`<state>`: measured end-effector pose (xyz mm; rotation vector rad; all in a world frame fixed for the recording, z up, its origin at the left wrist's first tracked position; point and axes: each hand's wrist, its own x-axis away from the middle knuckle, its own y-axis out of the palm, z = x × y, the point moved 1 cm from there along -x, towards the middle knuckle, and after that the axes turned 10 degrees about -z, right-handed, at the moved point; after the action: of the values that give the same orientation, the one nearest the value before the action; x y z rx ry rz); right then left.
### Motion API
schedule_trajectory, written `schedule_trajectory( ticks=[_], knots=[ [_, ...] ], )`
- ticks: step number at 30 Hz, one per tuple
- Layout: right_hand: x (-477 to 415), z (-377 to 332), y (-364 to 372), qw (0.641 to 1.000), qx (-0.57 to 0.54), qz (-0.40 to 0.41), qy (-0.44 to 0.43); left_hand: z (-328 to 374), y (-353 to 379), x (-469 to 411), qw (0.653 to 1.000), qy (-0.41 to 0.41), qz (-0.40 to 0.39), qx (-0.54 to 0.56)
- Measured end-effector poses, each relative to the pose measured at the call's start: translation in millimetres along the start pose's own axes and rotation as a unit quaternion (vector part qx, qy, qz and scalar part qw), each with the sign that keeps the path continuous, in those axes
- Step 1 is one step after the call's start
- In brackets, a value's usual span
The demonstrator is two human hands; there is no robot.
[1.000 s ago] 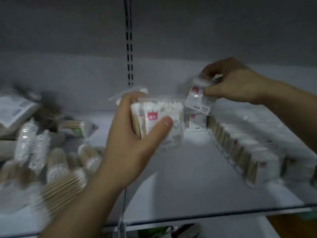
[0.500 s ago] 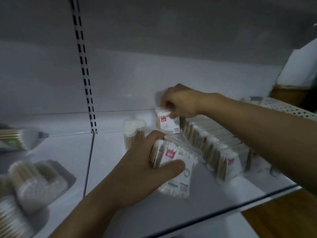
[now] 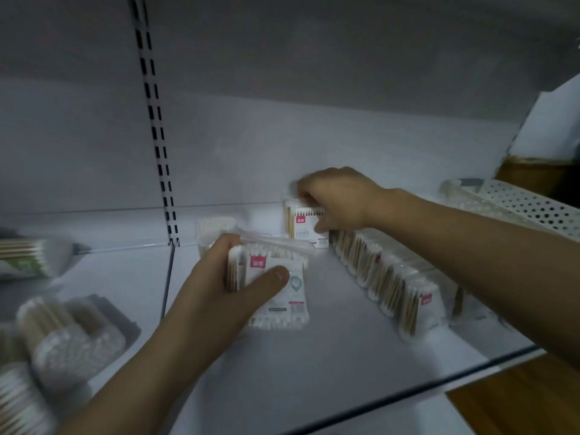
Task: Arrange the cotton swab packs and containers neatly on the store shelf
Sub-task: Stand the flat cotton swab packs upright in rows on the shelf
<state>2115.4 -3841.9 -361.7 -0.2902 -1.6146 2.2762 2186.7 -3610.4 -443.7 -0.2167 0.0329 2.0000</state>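
My left hand (image 3: 216,287) grips a small stack of clear cotton swab packs (image 3: 282,296) with red labels, held just above the white shelf (image 3: 314,365) near its middle. My right hand (image 3: 335,199) is closed on an upright swab pack (image 3: 306,229) standing at the back wall. From that pack a row of upright swab packs (image 3: 392,281) runs toward the front right. A round swab container (image 3: 213,227) stands behind my left hand, partly hidden.
Loose round swab containers (image 3: 72,337) lie in a blurred heap at the left, with a green-labelled pack (image 3: 25,255) above them. A slotted upright (image 3: 157,127) splits the back wall. A white perforated basket (image 3: 518,205) sits at the right. The shelf's front edge (image 3: 408,394) has a dark rim.
My right hand carried its pack down to the back of the shelf, at the head of the row. The view swung right. My left hand keeps its stack.
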Motion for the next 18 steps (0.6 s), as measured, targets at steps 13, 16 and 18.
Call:
schedule_trajectory(
  ticks=[13, 16, 18],
  knots=[
    [44, -21, -33, 0.89, -0.441, 0.046, -0.106, 8, 7, 10, 0.997, 0.047, 0.038, 0.048],
    [64, -41, -30, 0.84, -0.511, -0.087, -0.162, 12, 6, 12, 0.994, 0.08, 0.065, 0.023],
    [66, -46, -21, 0.823, -0.531, -0.115, -0.166, 15, 5, 13, 0.992, 0.097, 0.086, 0.008]
  ],
)
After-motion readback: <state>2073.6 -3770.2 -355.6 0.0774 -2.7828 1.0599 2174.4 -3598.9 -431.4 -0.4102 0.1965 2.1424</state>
